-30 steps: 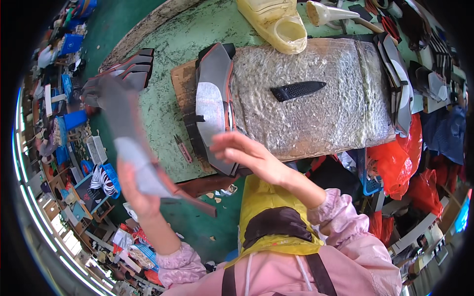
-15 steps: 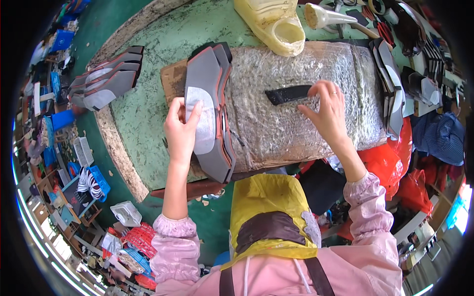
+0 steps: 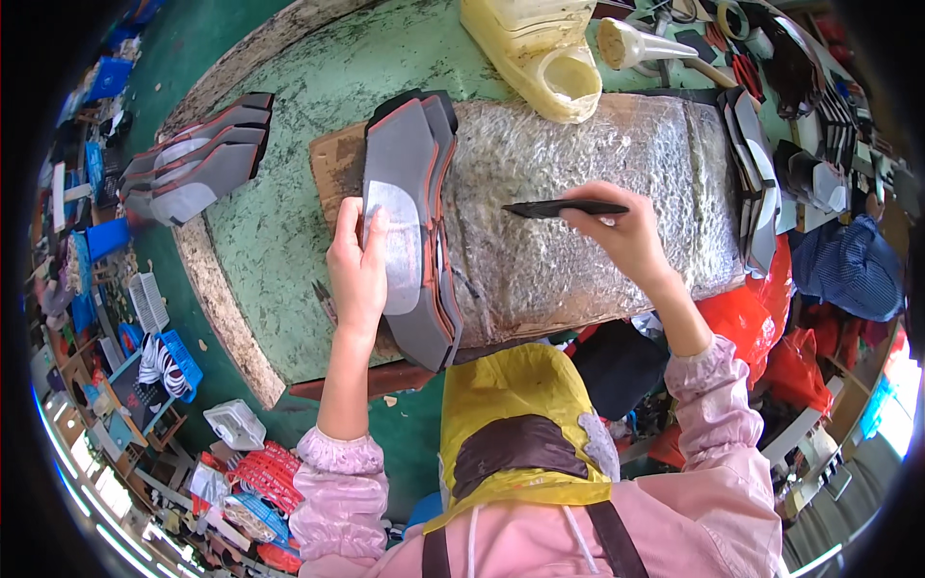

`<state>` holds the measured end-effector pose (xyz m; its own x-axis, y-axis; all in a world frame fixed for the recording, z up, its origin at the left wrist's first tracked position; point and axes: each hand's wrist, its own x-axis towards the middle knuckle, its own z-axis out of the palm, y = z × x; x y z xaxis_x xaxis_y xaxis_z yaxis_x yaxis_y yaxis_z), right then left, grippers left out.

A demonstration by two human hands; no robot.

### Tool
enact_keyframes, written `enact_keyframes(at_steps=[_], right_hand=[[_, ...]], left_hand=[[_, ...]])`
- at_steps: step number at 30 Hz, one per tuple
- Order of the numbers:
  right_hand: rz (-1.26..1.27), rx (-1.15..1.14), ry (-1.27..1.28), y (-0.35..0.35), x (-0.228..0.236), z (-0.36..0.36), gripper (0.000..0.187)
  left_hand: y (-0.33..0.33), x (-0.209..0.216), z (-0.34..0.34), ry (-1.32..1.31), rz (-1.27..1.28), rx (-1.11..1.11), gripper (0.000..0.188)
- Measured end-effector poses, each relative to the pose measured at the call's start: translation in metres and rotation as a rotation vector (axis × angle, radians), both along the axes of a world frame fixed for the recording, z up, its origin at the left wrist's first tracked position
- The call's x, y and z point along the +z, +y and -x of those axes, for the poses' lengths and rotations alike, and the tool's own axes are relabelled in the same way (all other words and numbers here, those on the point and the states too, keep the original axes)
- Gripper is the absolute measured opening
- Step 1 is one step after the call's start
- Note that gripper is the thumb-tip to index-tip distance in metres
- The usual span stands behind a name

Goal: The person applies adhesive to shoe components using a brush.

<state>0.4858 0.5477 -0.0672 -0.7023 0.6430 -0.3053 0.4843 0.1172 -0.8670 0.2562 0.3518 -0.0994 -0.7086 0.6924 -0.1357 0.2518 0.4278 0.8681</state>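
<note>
My left hand [image 3: 356, 270] grips the left edge of a small stack of grey shaped panels [image 3: 401, 159], its thumb on the pale patch of the top one. Dark and orange layers show along the panels' right edges. The stack lies across the left end of a plastic-wrapped cardboard board [image 3: 540, 279]. Over the middle of that board, my right hand [image 3: 624, 231] is closed on a thin black strip [image 3: 540, 208]. The strip is seen nearly edge-on and points left, toward the stack, with a gap between them.
More grey panels [image 3: 207, 159] lie fanned at the table's left side, and others [image 3: 753, 178] stand at the board's right end. A yellowish cut-open plastic container [image 3: 525, 48] and a brush [image 3: 641, 46] lie at the back. Red plastic bags [image 3: 800, 366] hang at the right.
My right hand has picked up the black strip from the board and turned it on edge, drawing it slightly nearer. My left hand stays on the stack.
</note>
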Motion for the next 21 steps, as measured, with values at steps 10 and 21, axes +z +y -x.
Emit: enact_keyframes(at_steps=[10,21], right_hand=[[-0.589,-0.158,0.084,0.079,0.003,0.046,0.020],[-0.401,-0.118,0.371,-0.020,-0.032,0.087,0.018]], left_hand=[[0.010,0.005,-0.005,0.056,-0.017,0.017,0.017],[0.007,-0.001,-0.003,0.033,0.027,0.022,0.017]])
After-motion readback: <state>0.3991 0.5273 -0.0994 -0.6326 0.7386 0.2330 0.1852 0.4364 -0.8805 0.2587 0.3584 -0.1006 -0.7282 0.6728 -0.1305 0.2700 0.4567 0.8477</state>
